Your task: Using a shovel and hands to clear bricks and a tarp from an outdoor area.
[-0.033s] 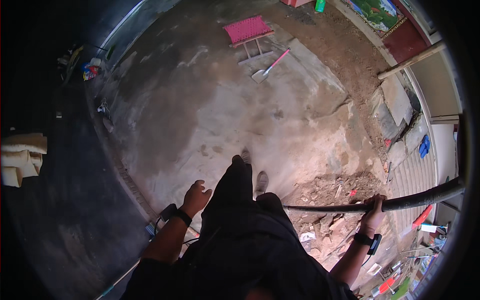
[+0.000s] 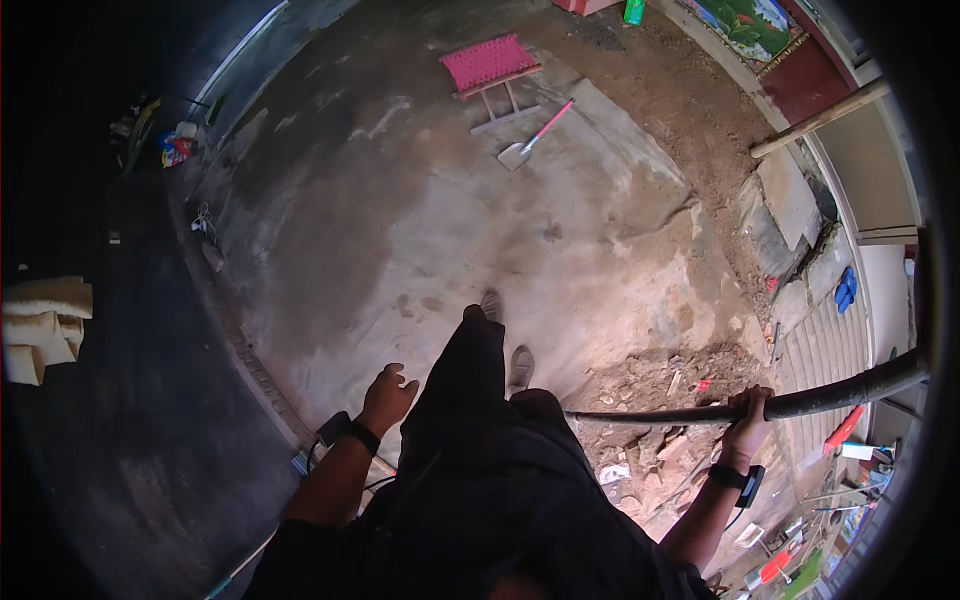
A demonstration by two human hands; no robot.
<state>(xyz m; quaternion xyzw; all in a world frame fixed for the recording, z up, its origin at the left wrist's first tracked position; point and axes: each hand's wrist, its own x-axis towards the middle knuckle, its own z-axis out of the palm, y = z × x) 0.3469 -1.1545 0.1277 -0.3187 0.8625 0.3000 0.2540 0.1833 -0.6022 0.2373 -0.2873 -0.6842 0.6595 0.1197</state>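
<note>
Grey floor (image 2: pixel 420 220) is seen beyond the dark pole (image 2: pixel 820 403); rubble (image 2: pixel 672 447) is spread beneath the pole. The pole is encircled partway along by the clenched right hand (image 2: pixel 748 420). Well left of the pole, the left hand (image 2: pixel 388 396) is loosely curled, with nothing seen held.

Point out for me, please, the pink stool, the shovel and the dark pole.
Pink stool (image 2: pixel 491 64), head view: on its seat.
Shovel (image 2: pixel 515 155), head view: on its blade.
Dark pole (image 2: pixel 812 403), head view: on its thicker section.
</note>
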